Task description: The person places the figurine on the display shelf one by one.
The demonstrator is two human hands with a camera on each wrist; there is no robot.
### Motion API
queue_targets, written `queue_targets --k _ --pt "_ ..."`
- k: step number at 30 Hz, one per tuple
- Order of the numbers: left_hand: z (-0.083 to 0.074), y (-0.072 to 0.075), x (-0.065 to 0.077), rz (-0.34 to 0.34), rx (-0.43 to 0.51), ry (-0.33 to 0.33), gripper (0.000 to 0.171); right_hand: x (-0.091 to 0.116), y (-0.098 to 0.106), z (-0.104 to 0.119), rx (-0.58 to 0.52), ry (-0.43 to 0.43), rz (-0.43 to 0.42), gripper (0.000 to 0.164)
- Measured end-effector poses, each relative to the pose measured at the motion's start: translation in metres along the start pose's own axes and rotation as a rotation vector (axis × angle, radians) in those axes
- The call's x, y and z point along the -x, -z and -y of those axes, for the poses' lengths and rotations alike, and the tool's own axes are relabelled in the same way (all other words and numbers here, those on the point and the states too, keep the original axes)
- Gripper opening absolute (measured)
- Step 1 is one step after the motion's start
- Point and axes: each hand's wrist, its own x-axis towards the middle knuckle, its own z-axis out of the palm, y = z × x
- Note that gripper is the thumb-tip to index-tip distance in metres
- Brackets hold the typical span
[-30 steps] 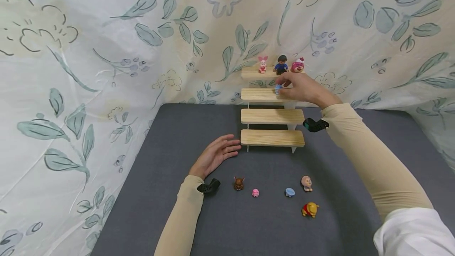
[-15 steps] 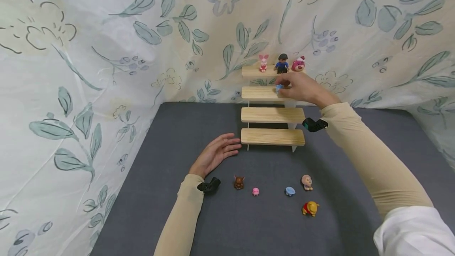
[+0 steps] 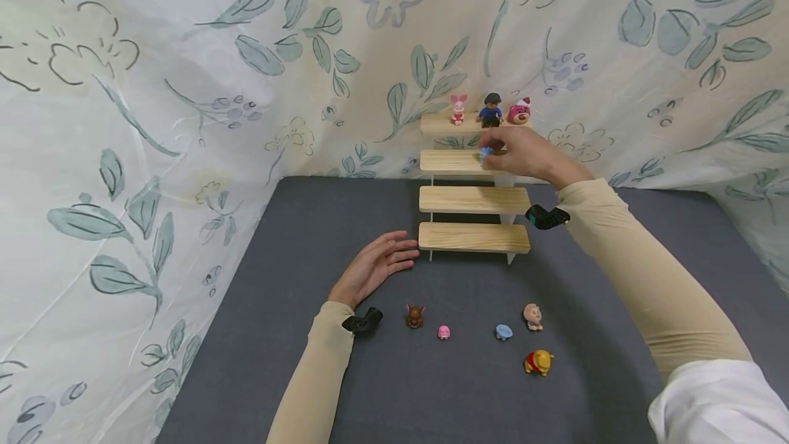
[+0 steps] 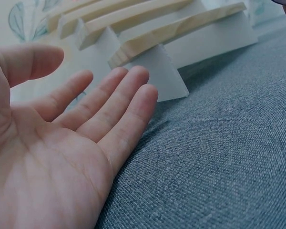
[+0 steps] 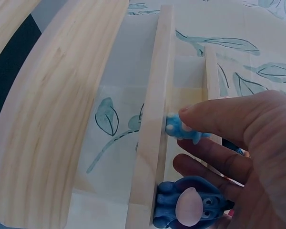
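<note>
My right hand point(image 3: 527, 151) pinches a small light blue figurine point(image 5: 174, 125) between thumb and index finger. The figurine's base is at the second tier from the top point(image 3: 448, 162) of a wooden step shelf; whether it bears its full weight there I cannot tell. On that same tier a dark blue donkey figurine point(image 5: 190, 202) stands beside my lower fingers, and the hand hides it in the head view. My left hand point(image 3: 374, 269), palm turned inward and fingers extended, holds nothing. Its fingertips are by the left end of the lowest tier point(image 3: 474, 238).
On the top tier stand a pink piglet figurine point(image 3: 457, 109), a blue-shirted toy man point(image 3: 490, 112) and a pink bear point(image 3: 519, 112). A brown figurine point(image 3: 415, 316), small pink one point(image 3: 444, 332), light blue one point(image 3: 503, 331), peach-faced one point(image 3: 533, 316) and yellow bear point(image 3: 539, 362) are on the grey cloth.
</note>
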Motion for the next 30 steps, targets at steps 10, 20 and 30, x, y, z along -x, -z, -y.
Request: queue_targets --k 10,20,30 --pt "-0.0009 -0.0014 0.0 0.001 0.011 0.006 0.055 0.0013 0.0008 0.0002 0.0 -0.012 0.003 0.031" --pt "-0.0023 -0.0012 -0.0009 -0.006 0.018 0.007 0.055 0.0012 0.0031 0.0008 -0.009 -0.017 0.021 0.035" --pt "-0.0037 -0.0008 -0.0019 0.006 0.028 0.011 0.057 0.0012 0.0045 0.0003 -0.004 -0.015 0.011 0.04"
